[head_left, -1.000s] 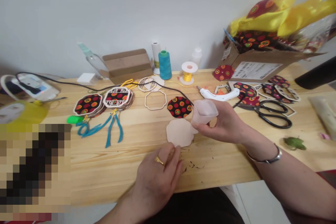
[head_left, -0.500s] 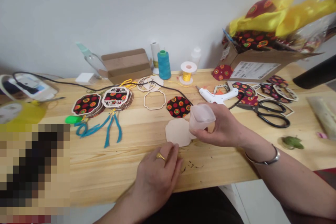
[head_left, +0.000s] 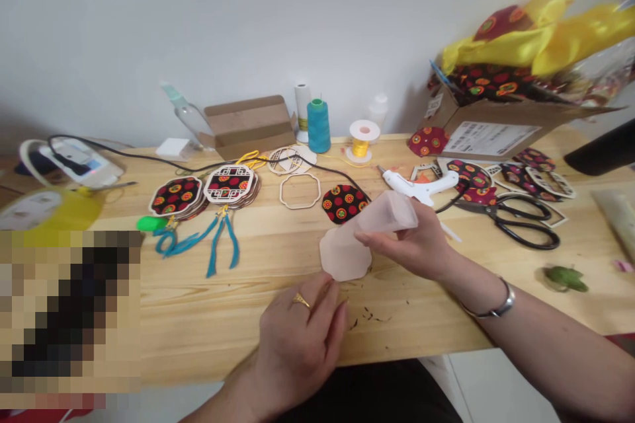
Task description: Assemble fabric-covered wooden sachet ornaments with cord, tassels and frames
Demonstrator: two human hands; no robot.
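My right hand [head_left: 421, 241] is wrapped round a translucent whitish squeeze bottle [head_left: 384, 215]. It tilts with its broad base up to the right and its other end down towards a plain pale panel with notched corners [head_left: 344, 261]. Part of the panel lies hidden under the bottle. At the panel's lower edge, my left hand [head_left: 302, 327] pinches it with curled fingertips. Just behind the bottle lies a black floral fabric piece [head_left: 342, 203] of similar shape. A thin wooden outline frame [head_left: 300, 192] rests further left.
A white glue gun [head_left: 421, 185] and black-handled scissors [head_left: 526, 218] lie to the right. Stacked floral panels [head_left: 231, 185] with teal tassels [head_left: 218, 244] lie left. Behind stand a teal thread cone [head_left: 318, 125], a yellow thread spool [head_left: 364, 139] and a cardboard box [head_left: 491, 132] of fabric.
The bottle has tipped over further, its base swinging to the right and its other end over the panel. My left hand stays at the panel's edge. The whole view has shifted slightly.
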